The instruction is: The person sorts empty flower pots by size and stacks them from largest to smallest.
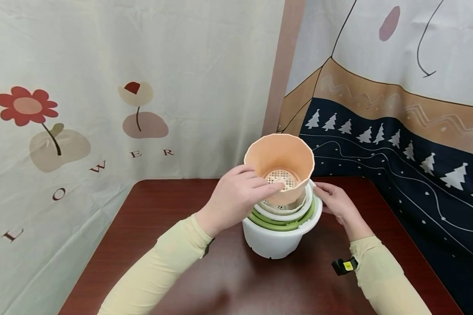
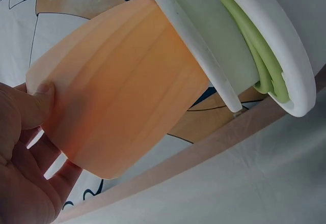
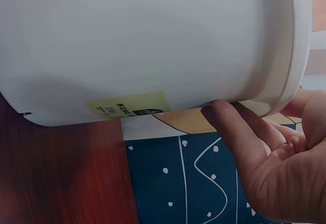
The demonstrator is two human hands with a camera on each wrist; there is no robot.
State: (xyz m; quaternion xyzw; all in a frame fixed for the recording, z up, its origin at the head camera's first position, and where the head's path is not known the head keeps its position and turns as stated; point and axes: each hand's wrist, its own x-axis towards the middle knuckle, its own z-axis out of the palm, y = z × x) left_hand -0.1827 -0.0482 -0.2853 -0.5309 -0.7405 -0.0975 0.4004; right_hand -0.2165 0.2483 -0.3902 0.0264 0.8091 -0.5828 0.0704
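Note:
My left hand (image 1: 236, 194) pinches the near-left rim of a peach plastic flower pot (image 1: 277, 148), thumb on one side and fingers on the other. The pot is tilted, its mouth towards me, and its latticed base shows inside. It sits above a nested stack: a cream pot (image 1: 293, 211), a smaller white rim, green rims (image 1: 273, 226) and a large white pot (image 1: 270, 243) outermost. In the left wrist view the peach pot (image 2: 122, 91) still overlaps the stack. My right hand (image 1: 337, 204) grips the large white pot's right rim, fingertips against its outer wall in the right wrist view.
The stack stands on a dark red wooden table (image 1: 177, 201). A pale curtain (image 1: 205, 87) with printed flowers hangs behind, and a navy cloth (image 1: 358, 166) with printed trees borders the right side. A yellow label (image 3: 130, 107) is stuck on the white pot.

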